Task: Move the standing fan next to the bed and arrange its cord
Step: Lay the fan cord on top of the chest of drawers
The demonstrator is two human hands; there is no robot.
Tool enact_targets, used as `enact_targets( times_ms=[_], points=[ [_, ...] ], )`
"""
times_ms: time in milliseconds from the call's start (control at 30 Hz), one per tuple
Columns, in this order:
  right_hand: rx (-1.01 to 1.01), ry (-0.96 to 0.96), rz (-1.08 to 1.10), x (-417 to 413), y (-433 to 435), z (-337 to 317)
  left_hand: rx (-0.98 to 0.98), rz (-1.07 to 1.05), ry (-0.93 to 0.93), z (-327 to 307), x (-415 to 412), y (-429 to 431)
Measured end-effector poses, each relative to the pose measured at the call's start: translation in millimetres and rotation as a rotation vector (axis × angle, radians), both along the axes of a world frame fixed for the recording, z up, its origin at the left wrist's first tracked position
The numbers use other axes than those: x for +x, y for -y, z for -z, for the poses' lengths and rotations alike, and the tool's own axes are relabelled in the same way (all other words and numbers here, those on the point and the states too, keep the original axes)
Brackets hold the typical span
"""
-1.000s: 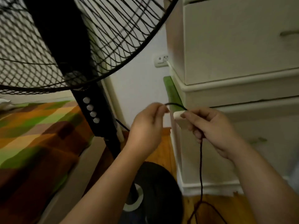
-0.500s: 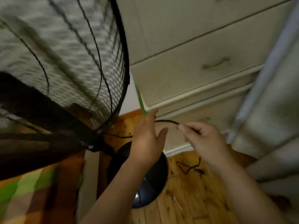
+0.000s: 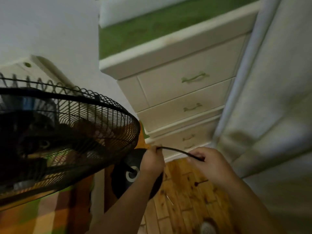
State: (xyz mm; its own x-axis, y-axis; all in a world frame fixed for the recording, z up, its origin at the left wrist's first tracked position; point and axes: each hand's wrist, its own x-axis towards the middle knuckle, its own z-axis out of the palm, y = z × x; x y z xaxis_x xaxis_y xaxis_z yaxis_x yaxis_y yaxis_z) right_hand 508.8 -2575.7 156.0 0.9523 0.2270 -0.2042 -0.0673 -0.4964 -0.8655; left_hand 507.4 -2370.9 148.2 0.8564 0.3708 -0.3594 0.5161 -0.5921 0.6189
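Note:
The black standing fan's wire cage [image 3: 70, 132] fills the left of the head view, seen from above. Its round black base [image 3: 123, 181] rests on the wooden floor beside the bed [image 3: 50, 215] with a green, orange and brown cover. A short stretch of the black cord [image 3: 177, 151] runs taut between my hands above the base. My left hand [image 3: 152, 163] pinches its left end and my right hand [image 3: 209, 166] is closed on its right end. The remainder of the cord and its plug are hidden.
A cream chest of drawers [image 3: 177, 95] with a green top stands against the white wall just beyond the fan base. A pale curtain or cloth [image 3: 270, 98] hangs along the right. Wooden floor [image 3: 184, 205] shows between chest, bed and my arms.
The view has swung upward over the fan, which now lies below me. My hands have spread apart along the cord, and the white plug seen a second ago is out of sight.

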Motion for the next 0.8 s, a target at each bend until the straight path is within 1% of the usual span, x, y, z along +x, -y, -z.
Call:
enact_targets(
  times_ms=[100, 200, 300, 367, 500, 567, 633, 700, 800],
  points=[
    [-0.018, -0.051, 0.063, -4.0, 27.0, -23.6, 0.025, -0.109, -0.048, -17.1, 11.3, -10.8],
    [0.028, -0.042, 0.151, -3.5, 47.8, -51.3, 0.02, -0.101, -0.004, -43.8, 9.1, -9.7],
    [0.051, -0.001, 0.132, 3.8, 46.9, -83.5, 0.049, 0.147, -0.032, -67.9, 1.0, 12.1],
    [0.064, 0.013, 0.099, 10.7, 41.9, -106.3, 0.004, 0.29, 0.004, -92.2, -3.7, 34.8],
    [0.119, 0.024, 0.018, 26.8, 37.8, -151.2, -0.038, 0.467, 0.179, -150.8, -3.6, 81.0],
    [0.118, 0.055, -0.028, 33.0, 38.0, -171.8, -0.039, 0.503, 0.271, -178.0, -3.0, 97.5],
    [0.124, 0.063, -0.052, 37.6, 42.0, -189.6, 0.006, 0.45, 0.32, -198.7, -1.4, 104.9],
    [0.117, 0.051, -0.079, 38.4, 51.3, -203.3, 0.033, 0.318, 0.347, -214.4, 0.3, 102.3],
    [0.14, 0.055, -0.091, 39.6, 69.3, -218.8, -0.045, 0.09, 0.389, -233.4, 5.1, 86.4]
  ],
)
